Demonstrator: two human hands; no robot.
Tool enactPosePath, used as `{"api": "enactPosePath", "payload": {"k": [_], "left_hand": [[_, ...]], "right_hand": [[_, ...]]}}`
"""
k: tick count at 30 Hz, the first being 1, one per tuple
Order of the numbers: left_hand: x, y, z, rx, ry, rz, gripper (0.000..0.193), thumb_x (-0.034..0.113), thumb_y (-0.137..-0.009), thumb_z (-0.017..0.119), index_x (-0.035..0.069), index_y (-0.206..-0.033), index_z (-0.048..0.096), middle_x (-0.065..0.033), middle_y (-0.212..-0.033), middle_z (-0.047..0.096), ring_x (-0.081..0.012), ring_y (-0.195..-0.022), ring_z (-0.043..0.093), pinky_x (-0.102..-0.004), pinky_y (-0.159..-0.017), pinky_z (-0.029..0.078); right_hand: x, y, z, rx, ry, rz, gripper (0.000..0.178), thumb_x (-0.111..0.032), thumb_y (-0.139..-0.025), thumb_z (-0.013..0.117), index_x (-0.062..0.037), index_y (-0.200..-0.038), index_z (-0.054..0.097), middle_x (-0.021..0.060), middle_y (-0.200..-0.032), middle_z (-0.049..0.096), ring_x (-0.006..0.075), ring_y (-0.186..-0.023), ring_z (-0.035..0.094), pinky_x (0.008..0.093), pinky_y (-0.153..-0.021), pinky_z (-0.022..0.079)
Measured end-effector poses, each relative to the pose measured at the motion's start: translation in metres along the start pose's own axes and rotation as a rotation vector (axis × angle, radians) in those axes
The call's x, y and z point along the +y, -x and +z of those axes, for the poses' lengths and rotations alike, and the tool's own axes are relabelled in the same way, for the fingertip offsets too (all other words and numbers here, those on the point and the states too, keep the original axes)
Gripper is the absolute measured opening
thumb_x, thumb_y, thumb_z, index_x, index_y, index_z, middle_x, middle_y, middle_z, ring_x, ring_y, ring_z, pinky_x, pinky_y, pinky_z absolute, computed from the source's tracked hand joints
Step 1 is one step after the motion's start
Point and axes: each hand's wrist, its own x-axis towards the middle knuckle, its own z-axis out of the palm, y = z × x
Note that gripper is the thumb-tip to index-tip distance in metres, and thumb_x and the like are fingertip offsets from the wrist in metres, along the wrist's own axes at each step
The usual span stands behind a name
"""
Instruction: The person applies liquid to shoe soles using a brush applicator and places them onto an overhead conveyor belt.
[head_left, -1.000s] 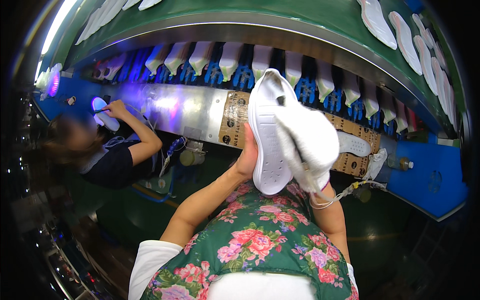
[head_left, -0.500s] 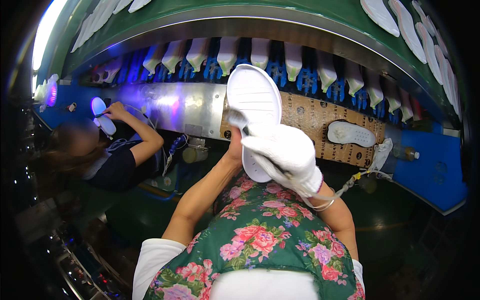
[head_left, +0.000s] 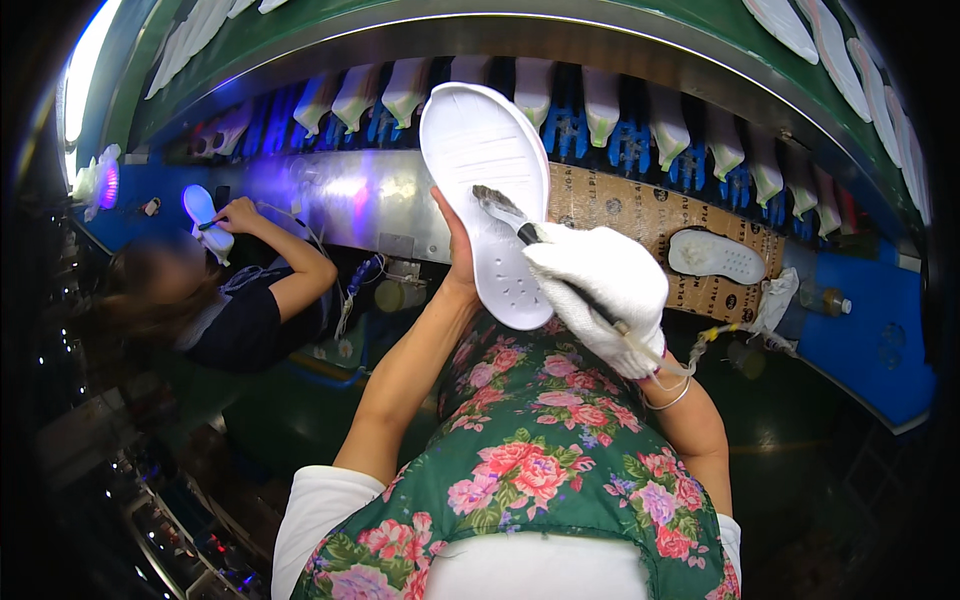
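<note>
A white shoe sole (head_left: 500, 250) is held up in front of me, its grooved, dimpled face toward me. My bare left hand (head_left: 459, 245) grips its left edge from behind, and most of those fingers are hidden. In a white knit glove, my right hand (head_left: 605, 285) is closed round the dark handle of a brush (head_left: 500, 207). The brush's grey bristles lie over the middle of the sole, at or very near its surface. A thin tube runs along the brush handle and past my right wrist.
Another white sole (head_left: 716, 256) lies on brown printed cardboard (head_left: 640, 215) over the bench. Several pale shoe forms (head_left: 601, 105) hang on blue holders beyond. More white pieces (head_left: 830, 60) lie on the green upper belt. At left a co-worker (head_left: 255, 290) handles a sole; a bottle (head_left: 826, 299) stands at right.
The sole has moved up and slightly left. The brush, blurred before, has come lower on the sole, and my gloved hand has shifted right and down.
</note>
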Motion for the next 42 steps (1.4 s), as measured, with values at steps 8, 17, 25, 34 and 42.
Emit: {"api": "enactPosePath", "payload": {"k": [8,17,25,34,42], "left_hand": [[0.007,-0.013,-0.012,-0.478,0.233,-0.214,0.11,0.09,-0.07,0.057,-0.007,-0.123,0.05,-0.0246,-0.112,0.061,-0.0369,-0.114,0.056,-0.0521,-0.092,0.054],[0.018,-0.03,-0.004,-0.482,0.326,-0.134,0.113,0.095,-0.067,0.048,-0.005,-0.118,0.054,-0.0227,-0.104,0.062,-0.0349,-0.105,0.059,-0.0521,-0.085,0.056],[0.022,-0.036,0.001,-0.298,0.313,-0.002,0.119,0.102,-0.064,0.037,-0.006,-0.111,0.058,-0.0173,-0.094,0.061,-0.0304,-0.087,0.061,-0.0429,-0.077,0.057],[0.041,-0.031,0.015,-0.31,0.103,-0.141,0.12,0.102,-0.064,0.03,0.006,-0.131,0.053,-0.0216,-0.099,0.063,-0.0344,-0.079,0.067,-0.047,-0.065,0.058],[0.046,-0.045,0.006,-0.406,-0.071,-0.272,0.117,0.097,-0.072,0.031,0.006,-0.146,0.041,-0.0269,-0.103,0.065,-0.0391,-0.079,0.072,-0.0488,-0.059,0.063]], "right_hand": [[-0.005,0.006,0.007,-0.026,-0.247,-0.002,0.032,-0.001,-0.073,0.078,-0.0074,-0.104,0.075,0.0119,-0.095,0.074,0.0258,-0.075,0.07,0.0321,-0.064,0.054],[-0.003,0.013,0.011,-0.081,-0.244,-0.009,0.035,-0.002,-0.075,0.077,-0.0089,-0.109,0.072,0.0101,-0.089,0.072,0.0261,-0.07,0.068,0.0349,-0.063,0.054],[-0.008,0.017,0.014,-0.089,-0.375,0.017,0.031,-0.003,-0.075,0.077,-0.0104,-0.105,0.074,0.0091,-0.088,0.072,0.0264,-0.069,0.067,0.0359,-0.062,0.055],[-0.009,0.026,0.018,-0.152,-0.325,0.085,0.029,-0.002,-0.074,0.078,-0.0106,-0.102,0.075,0.0107,-0.094,0.073,0.0263,-0.073,0.069,0.0348,-0.066,0.056],[-0.007,0.031,0.02,-0.184,-0.014,-0.081,0.038,-0.006,-0.068,0.071,-0.0057,-0.107,0.069,0.014,-0.105,0.07,0.0231,-0.071,0.066,0.0347,-0.059,0.053]]}}
